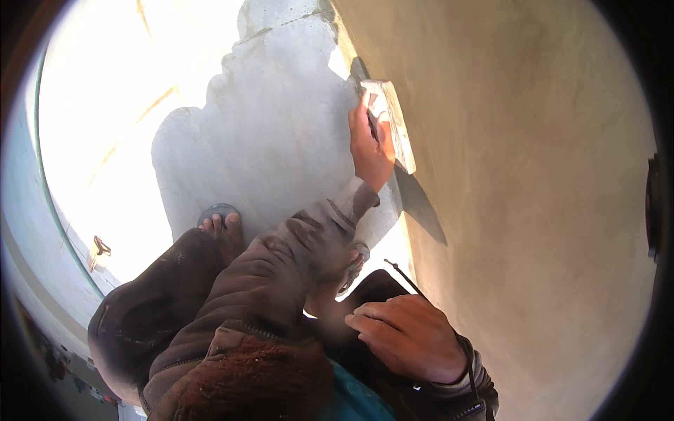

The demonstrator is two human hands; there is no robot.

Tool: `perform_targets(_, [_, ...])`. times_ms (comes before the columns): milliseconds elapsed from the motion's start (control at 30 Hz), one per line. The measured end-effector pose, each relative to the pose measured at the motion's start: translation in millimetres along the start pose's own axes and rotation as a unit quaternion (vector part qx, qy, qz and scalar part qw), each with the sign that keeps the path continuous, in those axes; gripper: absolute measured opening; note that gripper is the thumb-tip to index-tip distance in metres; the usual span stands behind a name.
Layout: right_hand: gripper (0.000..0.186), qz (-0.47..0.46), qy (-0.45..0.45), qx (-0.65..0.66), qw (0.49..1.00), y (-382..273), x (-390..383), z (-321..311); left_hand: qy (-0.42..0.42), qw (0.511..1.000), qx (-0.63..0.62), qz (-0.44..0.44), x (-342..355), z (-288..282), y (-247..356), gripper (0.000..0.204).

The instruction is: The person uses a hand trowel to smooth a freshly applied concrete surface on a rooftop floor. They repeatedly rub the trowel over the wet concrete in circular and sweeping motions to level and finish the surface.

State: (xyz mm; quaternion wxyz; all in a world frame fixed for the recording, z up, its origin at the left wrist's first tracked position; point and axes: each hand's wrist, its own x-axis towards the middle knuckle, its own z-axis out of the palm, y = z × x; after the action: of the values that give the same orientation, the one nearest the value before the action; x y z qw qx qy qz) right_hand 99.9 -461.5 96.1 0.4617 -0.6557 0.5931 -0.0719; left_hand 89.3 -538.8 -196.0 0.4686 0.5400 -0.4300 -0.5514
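Note:
My left hand (372, 151) reaches up to the middle of the view, its fingers wrapped round a pale wooden plastering float (400, 140). The float's long flat face lies along the tan plastered wall (519, 154), close to where the wall meets the floor; its handle is mostly hidden by my fingers. Lower down, my right hand (411, 337) rests by my dark-trousered knee with the fingers loosely curled in. Nothing shows in that hand, and its palm is hidden. A thin dark cord (404, 277) sticks out beside it.
My shadow covers the grey floor (260, 119) in the middle; bright sun washes out the left. A small wooden piece with a dark handle (98, 252) lies on the floor at the left. My foot in a sandal (221, 221) stands near the centre. A dark object (653, 207) sits at the right rim.

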Motion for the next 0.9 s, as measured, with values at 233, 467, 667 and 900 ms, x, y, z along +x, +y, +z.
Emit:
perform_targets(233, [0.038, 0.034, 0.002, 0.003, 0.999, -8.5, -27.4, -3.3, 0.022, 0.986, 0.136, 0.091, 283.9, -14.0, -33.9, 0.044])
perform_targets(467, [0.035, -0.003, -0.043, 0.008, 0.999, -12.1, -7.8, -3.1, -0.090, 0.991, 0.047, -0.083, -34.8, 5.5, -18.5, 0.053])
perform_targets(667, [0.029, -0.011, 0.003, 0.020, 1.000, -17.2, -3.1, -5.6, -0.012, 0.999, 0.003, 0.040, 175.6, -22.7, 5.6, 0.051])
perform_targets(900, [0.032, 0.027, 0.079, 0.005, 0.997, -17.0, -30.2, 2.0, -0.022, 0.998, 0.047, 0.032, 151.9, -2.0, -6.2, 0.053])
